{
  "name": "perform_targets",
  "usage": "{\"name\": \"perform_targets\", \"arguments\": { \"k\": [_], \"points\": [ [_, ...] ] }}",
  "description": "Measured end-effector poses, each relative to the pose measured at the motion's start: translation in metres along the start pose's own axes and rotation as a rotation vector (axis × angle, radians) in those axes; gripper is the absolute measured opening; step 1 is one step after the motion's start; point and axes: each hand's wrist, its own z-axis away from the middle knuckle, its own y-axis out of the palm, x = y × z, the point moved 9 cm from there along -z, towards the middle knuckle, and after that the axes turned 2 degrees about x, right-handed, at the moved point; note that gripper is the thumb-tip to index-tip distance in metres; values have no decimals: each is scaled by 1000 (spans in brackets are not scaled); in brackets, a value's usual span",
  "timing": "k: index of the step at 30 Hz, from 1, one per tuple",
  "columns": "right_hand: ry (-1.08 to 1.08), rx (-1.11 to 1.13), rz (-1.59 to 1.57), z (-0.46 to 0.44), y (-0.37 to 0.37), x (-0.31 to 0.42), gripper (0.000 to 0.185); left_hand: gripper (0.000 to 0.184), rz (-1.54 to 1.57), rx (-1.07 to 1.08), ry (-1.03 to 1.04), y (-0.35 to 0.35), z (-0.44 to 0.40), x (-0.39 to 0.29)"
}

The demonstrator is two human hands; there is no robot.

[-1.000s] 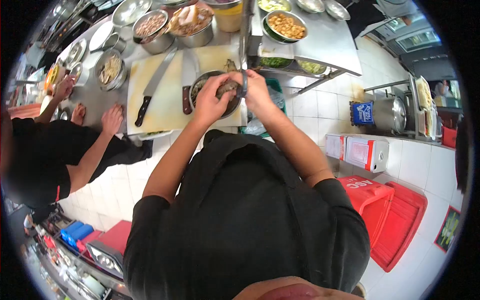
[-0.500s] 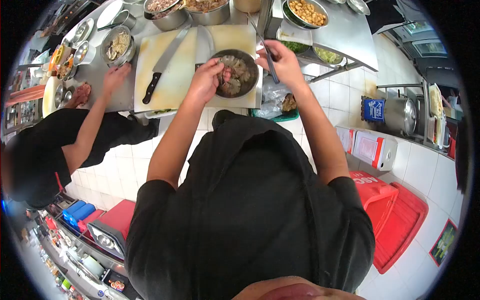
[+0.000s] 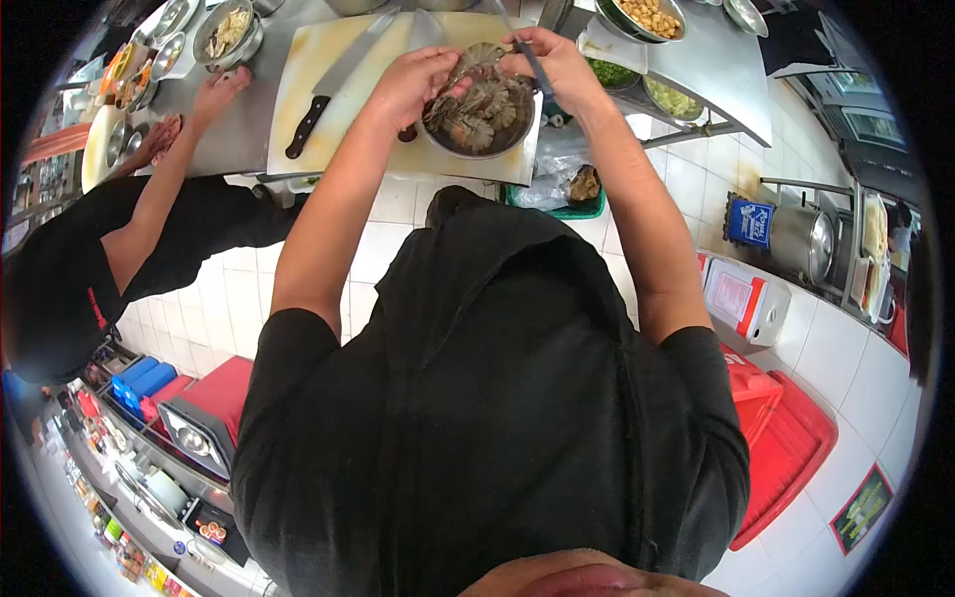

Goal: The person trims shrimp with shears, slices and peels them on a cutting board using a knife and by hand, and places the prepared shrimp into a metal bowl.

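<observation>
A metal bowl (image 3: 484,153) of greyish raw shrimp (image 3: 487,114) stands at the right side of the cutting board (image 3: 348,129). My left hand (image 3: 418,88) is over its left rim, thumb and fingers closed on a shrimp (image 3: 481,62) held above the bowl. Gripped in my right hand (image 3: 559,68), on the far right side of the bowl, is a slim knife (image 3: 532,68) with its dark handle pointing toward me. Left of the bowl, a large black-handled knife (image 3: 320,99) lies on the board. Beside it is a second broad blade (image 3: 426,32), partly hidden by my left hand.
A co-worker's hand (image 3: 219,92) touches a metal bowl of food (image 3: 231,35) at the left. Bowls of nuts (image 3: 647,18) and chopped greens (image 3: 676,98) stand at the right. A green crate (image 3: 582,210) with plastic bags sits below the board's edge.
Both my hands have moved away from me toward the bowl's far side, with the shrimp and knife. The whole view has shifted, bringing the table higher in the picture.
</observation>
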Motion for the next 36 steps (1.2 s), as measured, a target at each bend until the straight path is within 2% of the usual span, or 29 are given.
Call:
{"name": "perform_targets", "arguments": {
  "k": [4,7,10,11,14,18,22,23,26,29,32,33,36],
  "points": [
    [0,-64,-132,3,-29,0,38,30,-220,-138,125,-20,12,-18],
    [-52,-150,-144,-3,-58,-13,37,28,-503,-246,180,-41,15,-13],
    [-66,-183,-96,-8,-73,-24,38,29,-858,-236,285,-26,28,-7],
    [-56,-194,-205,-8,-76,-32,38,23,-909,-178,350,-16,32,-1],
    [-21,-254,-206,7,-75,-30,39,25,-1290,17,545,24,42,5],
    [-1,-264,-150,3,-81,-44,42,30,-1571,211,474,54,50,29],
    [-21,-294,-60,-21,-71,-51,49,32,-1654,244,509,63,52,38],
    [-47,-296,-21,-31,-68,-54,50,33,-1665,255,453,63,51,40],
    [-56,-334,55,-56,-58,-61,52,35,-1659,197,544,61,48,40],
    [-5,-372,29,-83,-53,-77,57,42,-1690,227,350,62,38,43],
    [3,-526,668,-88,-64,-81,61,44,-1710,191,323,63,31,44],
    [42,-543,733,-74,-62,-71,51,44,-1696,183,323,65,31,42],
    [68,-570,748,-54,-64,-65,51,41,-1648,150,324,60,27,38]
  ]
}}
